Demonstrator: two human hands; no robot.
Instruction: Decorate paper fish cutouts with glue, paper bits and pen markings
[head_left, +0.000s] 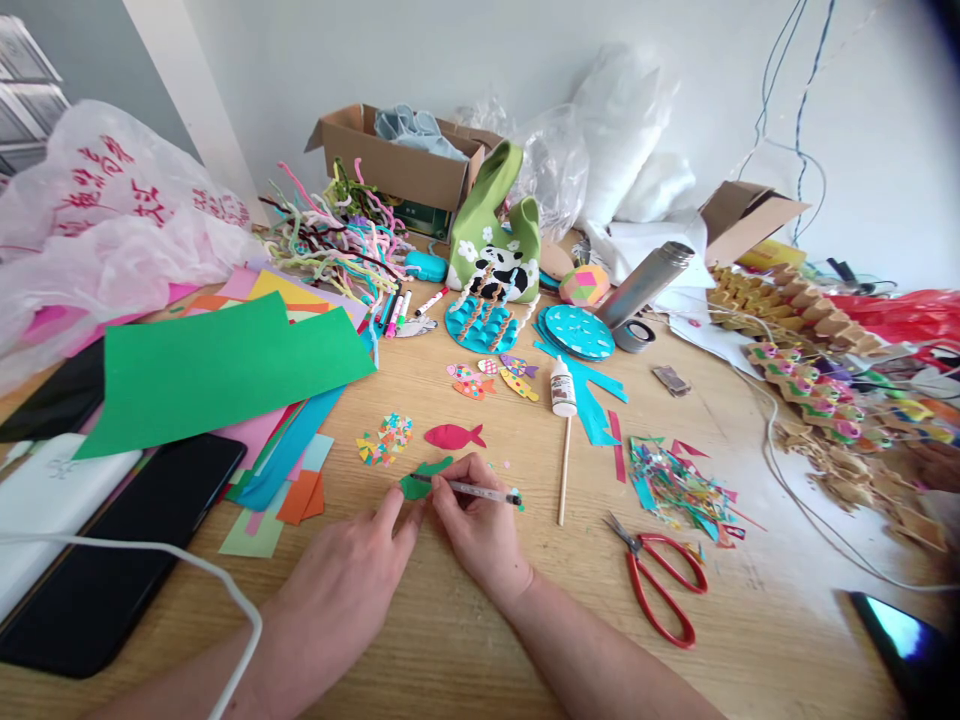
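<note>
A small green paper fish (417, 487) lies flat on the table in front of me, partly covered by my fingers. My left hand (341, 565) pins its lower edge with the fingertips. A pen (480, 490) is pinched in my right hand (480, 535), its tip touching the green paper near the left end. Just above lies a plain pink paper fish (454, 436). Paper confetti (386, 438) is heaped to the left of that fish. Farther back is a group of small decorated paper fish (472, 381).
Red-handled scissors (664, 585), a wooden stick (565, 470), a glue bottle (562, 388) and paper scraps (679, 485) lie to the right. Green paper sheets (225, 370), phones and a white cable (240, 600) are at left. A steel flask (649, 285) and panda bag (487, 235) are behind.
</note>
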